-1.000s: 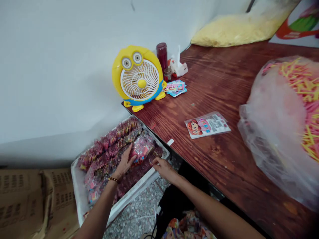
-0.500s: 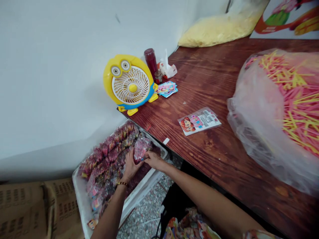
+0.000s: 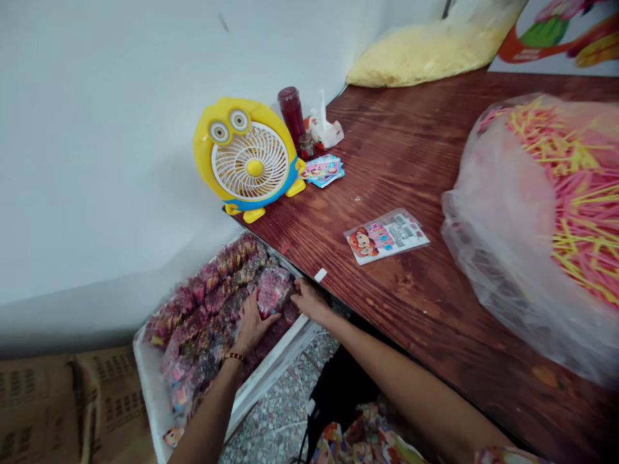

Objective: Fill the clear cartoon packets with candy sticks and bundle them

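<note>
My left hand [image 3: 252, 325] reaches into a white foam box [image 3: 265, 367], thumb and fingers spread against the near-left side of a clear plastic packet [image 3: 273, 289] with pink contents. Just right of that packet is my right hand [image 3: 311, 301], its fingers apart and slightly bent near the box's right end. Nothing shows in its fingers, though the fingertips are partly in shadow. Rows of similar shiny packets [image 3: 207, 296] with pink, purple and yellow contents fill the box to the left.
The wooden table [image 3: 387, 161] has its edge right above the box. On it stand a yellow fan [image 3: 255, 169], a printed packet [image 3: 385, 236], a stack of printed cards [image 3: 322, 169] and a big bag of pink and yellow sticks [image 3: 503, 238]. Cardboard boxes [image 3: 39, 406] lie lower left.
My right hand has moved right, away from the packet that both hands were touching. The packet now lies flatter among the others, with my left hand still against it.
</note>
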### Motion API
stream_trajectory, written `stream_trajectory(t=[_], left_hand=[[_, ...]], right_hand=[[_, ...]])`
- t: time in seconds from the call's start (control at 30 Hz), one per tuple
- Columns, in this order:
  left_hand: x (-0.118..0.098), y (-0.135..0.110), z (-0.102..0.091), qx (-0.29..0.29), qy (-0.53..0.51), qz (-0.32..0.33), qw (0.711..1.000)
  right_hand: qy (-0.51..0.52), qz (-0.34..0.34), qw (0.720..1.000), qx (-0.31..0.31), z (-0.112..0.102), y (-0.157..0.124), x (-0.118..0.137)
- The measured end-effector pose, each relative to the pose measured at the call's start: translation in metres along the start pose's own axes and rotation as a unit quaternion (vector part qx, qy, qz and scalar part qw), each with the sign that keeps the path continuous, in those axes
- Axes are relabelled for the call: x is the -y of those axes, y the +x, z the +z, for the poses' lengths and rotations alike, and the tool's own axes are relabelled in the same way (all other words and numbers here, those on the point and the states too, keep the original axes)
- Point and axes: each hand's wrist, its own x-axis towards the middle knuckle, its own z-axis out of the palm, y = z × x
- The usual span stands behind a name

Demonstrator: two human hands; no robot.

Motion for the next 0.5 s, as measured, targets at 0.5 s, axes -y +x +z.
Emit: stream_trajectory(t=[0.5], left_hand=[[-0.209, 0.072, -0.054, -0.145, -0.124, 0.210, 0.959]], right_hand=[[0.020, -0.047, 0.998, 0.028, -0.110, -0.178, 0.015]])
